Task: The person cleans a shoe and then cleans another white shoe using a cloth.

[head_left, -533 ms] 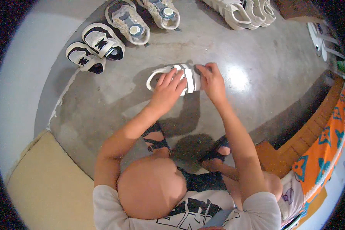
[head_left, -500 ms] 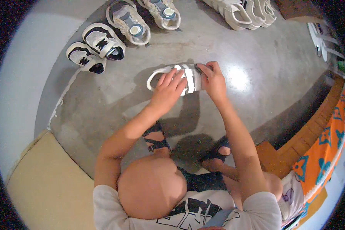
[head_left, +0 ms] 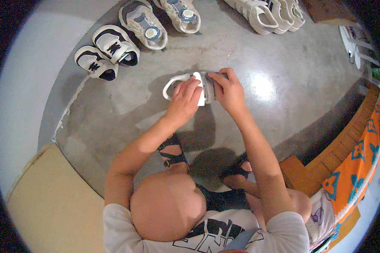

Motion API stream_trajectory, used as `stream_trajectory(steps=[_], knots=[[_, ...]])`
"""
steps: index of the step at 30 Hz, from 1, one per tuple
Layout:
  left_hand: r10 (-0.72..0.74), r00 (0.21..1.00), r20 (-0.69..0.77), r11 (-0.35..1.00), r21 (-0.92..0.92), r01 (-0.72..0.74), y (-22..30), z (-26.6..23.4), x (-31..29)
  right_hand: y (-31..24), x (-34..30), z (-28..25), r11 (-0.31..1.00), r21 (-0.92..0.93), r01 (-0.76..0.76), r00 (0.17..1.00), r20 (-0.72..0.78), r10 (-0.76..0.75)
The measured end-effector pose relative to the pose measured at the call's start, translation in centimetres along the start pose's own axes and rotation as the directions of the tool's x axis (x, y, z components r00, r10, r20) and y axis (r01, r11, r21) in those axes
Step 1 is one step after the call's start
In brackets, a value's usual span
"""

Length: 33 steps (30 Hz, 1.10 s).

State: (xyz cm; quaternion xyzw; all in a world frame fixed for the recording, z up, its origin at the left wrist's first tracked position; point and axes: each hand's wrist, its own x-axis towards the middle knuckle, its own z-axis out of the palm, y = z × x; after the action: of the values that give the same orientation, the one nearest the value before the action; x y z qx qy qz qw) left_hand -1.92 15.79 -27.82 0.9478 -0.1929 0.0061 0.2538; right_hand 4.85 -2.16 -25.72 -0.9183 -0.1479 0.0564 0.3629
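Observation:
A white-and-grey shoe [head_left: 169, 87] lies on the floor in front of me, its rounded white opening to the left and its grey part to the right. My left hand [head_left: 184, 98] is over its middle, fingers curled on a white strap [head_left: 201, 95] that stands out from the shoe. From the right, my right hand [head_left: 229, 89] pinches the grey end between thumb and fingers. My fingers cover much of the upper, so the exact strap layout is hidden.
White-and-black sneakers [head_left: 114, 45] and larger beige sneakers [head_left: 150, 31] stand along the far left wall. Several white shoes [head_left: 261, 21] are at the far right. White sandals [head_left: 349, 46] lie near the right edge. An orange patterned cloth [head_left: 354, 156] hangs at right, and a beige panel [head_left: 50, 198] borders the left.
My right hand has moved slightly left, bringing the shoe's grey end closer to my left hand. My left fingers have drawn together over the white strap.

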Motion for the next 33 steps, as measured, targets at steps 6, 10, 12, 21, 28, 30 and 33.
stream_trajectory(steps=[6,10,12,21,28,30,33], knots=[[-0.208,0.978,-0.027,0.978,0.015,0.208,0.4,-2.1,0.6,-1.4,-2.3,-0.1,0.965,0.186,0.187,0.963,0.158,-0.217],[-0.199,0.979,0.036,0.979,0.061,0.197,0.6,-2.2,1.3,-1.1,-0.4,1.1,0.985,0.078,0.153,0.987,0.027,-0.156],[-0.212,0.977,0.011,0.976,0.062,0.211,0.2,-2.2,0.9,-1.7,0.3,0.7,0.991,0.131,0.032,0.999,0.013,-0.034],[-0.247,0.969,0.030,0.966,-0.074,0.248,0.2,-2.4,0.7,-1.4,-2.3,0.7,0.974,0.218,0.061,0.995,0.063,-0.076],[-0.270,0.962,0.033,0.961,-0.057,0.272,0.8,-2.2,0.7,0.8,3.1,2.3,0.995,-0.028,0.096,0.994,0.062,-0.094],[-0.303,0.953,0.007,0.953,-0.008,0.303,0.8,-2.7,0.4,0.7,2.8,1.5,0.992,0.093,-0.081,0.996,-0.013,0.083],[-0.328,0.945,-0.005,0.945,0.010,0.328,1.3,-2.7,0.6,3.2,1.1,1.2,0.971,0.230,-0.064,0.997,-0.029,0.072]])
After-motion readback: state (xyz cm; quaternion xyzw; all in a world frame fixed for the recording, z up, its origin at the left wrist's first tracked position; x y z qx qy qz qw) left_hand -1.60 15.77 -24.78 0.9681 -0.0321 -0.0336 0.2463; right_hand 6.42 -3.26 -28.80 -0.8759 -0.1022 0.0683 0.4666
